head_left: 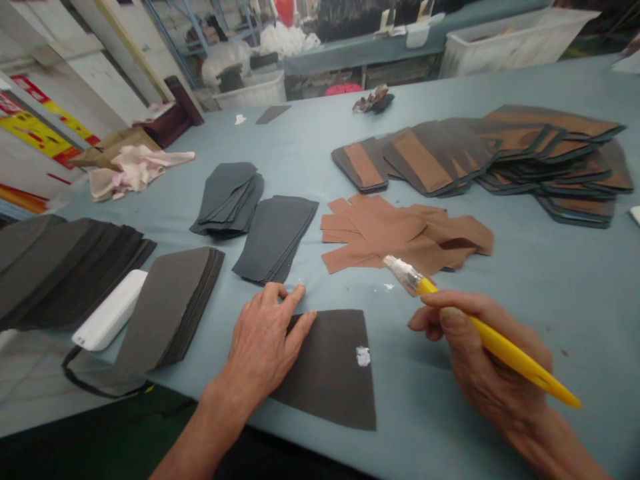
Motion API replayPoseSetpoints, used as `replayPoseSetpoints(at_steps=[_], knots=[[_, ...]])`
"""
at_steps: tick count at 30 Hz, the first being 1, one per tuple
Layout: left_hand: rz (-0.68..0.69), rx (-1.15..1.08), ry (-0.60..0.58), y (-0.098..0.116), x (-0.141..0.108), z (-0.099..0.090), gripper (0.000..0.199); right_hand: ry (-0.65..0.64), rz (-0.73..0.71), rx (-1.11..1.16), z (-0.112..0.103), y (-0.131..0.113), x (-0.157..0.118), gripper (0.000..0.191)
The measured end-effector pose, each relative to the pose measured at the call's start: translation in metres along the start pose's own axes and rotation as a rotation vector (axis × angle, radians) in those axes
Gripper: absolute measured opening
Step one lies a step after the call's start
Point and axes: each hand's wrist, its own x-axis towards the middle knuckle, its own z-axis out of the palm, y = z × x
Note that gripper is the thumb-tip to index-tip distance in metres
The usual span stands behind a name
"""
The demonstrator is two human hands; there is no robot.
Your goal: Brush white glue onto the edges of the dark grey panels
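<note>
A dark brown panel (pixel 333 373) lies flat near the table's front edge, with a white smear near its right side. My left hand (pixel 267 333) rests on the panel's upper left part, fingers apart, nothing held. To the right, my right hand (pixel 480 347) is closed around a yellow-handled brush (pixel 520 363), whose tip is coated in white paste and points up and left. Under and beyond the brush tip lies a loose pile of tan strips (pixel 400 230). Two stacks of dark grey pieces (pixel 275 237) sit just beyond my left hand.
At left, a white box-like object (pixel 110 312) lies between dark stacks (pixel 170 300). Overlapping dark panels with brown strips (pixel 435 157) spread across the back right. A pink cloth (pixel 137 167) lies at the back left. White bins (pixel 510 50) stand beyond the blue-grey table (pixel 565 267).
</note>
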Motion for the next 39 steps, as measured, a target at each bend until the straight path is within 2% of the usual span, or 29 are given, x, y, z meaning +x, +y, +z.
replayPoseSetpoints(at_steps=[4,9,13,17,23,31,39], knots=[[0.037,-0.058,0.051,0.004,0.003,-0.002,0.036,0.009,-0.007,0.021,-0.001,-0.001,0.001,0.015],[0.144,-0.147,0.13,0.034,0.015,-0.004,0.035,0.042,0.011,0.042,-0.004,0.003,0.002,0.015],[0.279,-0.184,0.118,0.06,0.027,0.0,0.035,0.105,0.054,0.09,-0.007,0.006,0.005,0.015],[0.353,-0.157,0.074,0.073,0.037,0.009,0.039,0.131,0.053,0.082,-0.01,0.004,0.01,0.016],[0.347,-0.078,0.003,0.08,0.041,0.017,0.05,0.108,0.08,0.044,-0.016,0.001,0.014,0.015],[0.36,-0.056,-0.03,0.08,0.039,0.013,0.05,0.074,0.108,0.093,-0.017,-0.001,0.017,0.014],[0.393,-0.173,-0.035,0.075,0.04,0.013,0.045,0.094,0.147,0.119,-0.016,0.001,0.018,0.013]])
